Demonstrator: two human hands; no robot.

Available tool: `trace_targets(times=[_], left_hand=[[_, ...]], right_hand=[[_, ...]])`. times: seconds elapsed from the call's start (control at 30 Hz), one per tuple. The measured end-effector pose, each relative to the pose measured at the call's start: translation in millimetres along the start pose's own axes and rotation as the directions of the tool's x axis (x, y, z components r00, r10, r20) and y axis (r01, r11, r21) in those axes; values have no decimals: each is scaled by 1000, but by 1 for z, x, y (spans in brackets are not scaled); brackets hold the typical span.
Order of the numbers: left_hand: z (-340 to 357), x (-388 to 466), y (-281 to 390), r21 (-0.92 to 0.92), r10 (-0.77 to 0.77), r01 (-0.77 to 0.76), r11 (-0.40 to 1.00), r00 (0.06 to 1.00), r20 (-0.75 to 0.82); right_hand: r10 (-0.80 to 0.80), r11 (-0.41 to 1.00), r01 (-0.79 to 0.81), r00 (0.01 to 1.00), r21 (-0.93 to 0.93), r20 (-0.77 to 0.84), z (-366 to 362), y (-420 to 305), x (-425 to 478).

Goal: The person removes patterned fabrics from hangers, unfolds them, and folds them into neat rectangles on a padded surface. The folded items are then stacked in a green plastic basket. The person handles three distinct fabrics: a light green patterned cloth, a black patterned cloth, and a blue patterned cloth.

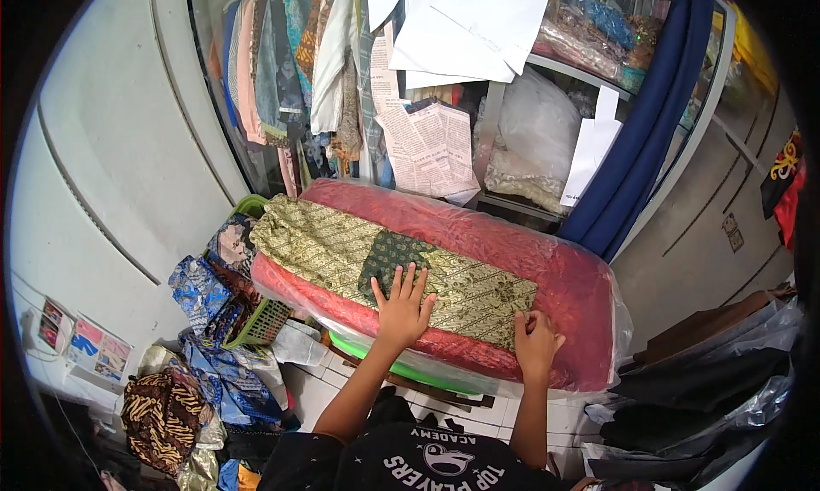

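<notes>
A long piece of gold-green batik cloth [320, 241] lies over a red padded surface [570, 299] wrapped in clear plastic. A dark green patterned section [387, 257] shows near the cloth's middle. My left hand [402, 305] rests flat, fingers spread, with its fingertips on the dark green section and the gold-green cloth beside it. My right hand [537, 337] is at the cloth's lower right corner, its thumb and index finger bent together at the edge. The pinched bit of cloth is largely hidden by the fingers.
A green plastic basket [264, 324] of folded fabrics stands at the left, beside piled batik cloths [163, 414]. Behind the padded surface is a glass cabinet with hanging shirts [269, 75], paper patterns [467, 30] and a blue curtain [634, 145]. Dark plastic-covered garments [705, 388] hang at the right.
</notes>
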State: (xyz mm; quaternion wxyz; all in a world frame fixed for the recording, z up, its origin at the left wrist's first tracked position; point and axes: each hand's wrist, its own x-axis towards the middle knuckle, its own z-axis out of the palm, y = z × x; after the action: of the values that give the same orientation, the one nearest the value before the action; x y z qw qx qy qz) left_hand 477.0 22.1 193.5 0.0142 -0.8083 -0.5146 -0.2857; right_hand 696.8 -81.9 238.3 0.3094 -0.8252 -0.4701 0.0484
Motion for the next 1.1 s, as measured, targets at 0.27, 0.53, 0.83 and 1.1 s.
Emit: trace_targets(times=[0.27,0.53,0.83,1.1], left_hand=[[-23,0,2,-160,-25,43,986,993,112],[-66,-9,-50,-153,-286,263,953,945,-160],[-94,40,-158,-74,-746,742,666,659,-93],[-78,74,-217,-176,-541,562,808,827,155]], right_hand=[[-80,766,63,997,639,-3,13,27,9],[215,902,-124,960,414,-179,-46,83,24],[-300,953,301,939,-20,-172,-18,10,-17],[-485,863,489,872,-126,59,31,1,-38]])
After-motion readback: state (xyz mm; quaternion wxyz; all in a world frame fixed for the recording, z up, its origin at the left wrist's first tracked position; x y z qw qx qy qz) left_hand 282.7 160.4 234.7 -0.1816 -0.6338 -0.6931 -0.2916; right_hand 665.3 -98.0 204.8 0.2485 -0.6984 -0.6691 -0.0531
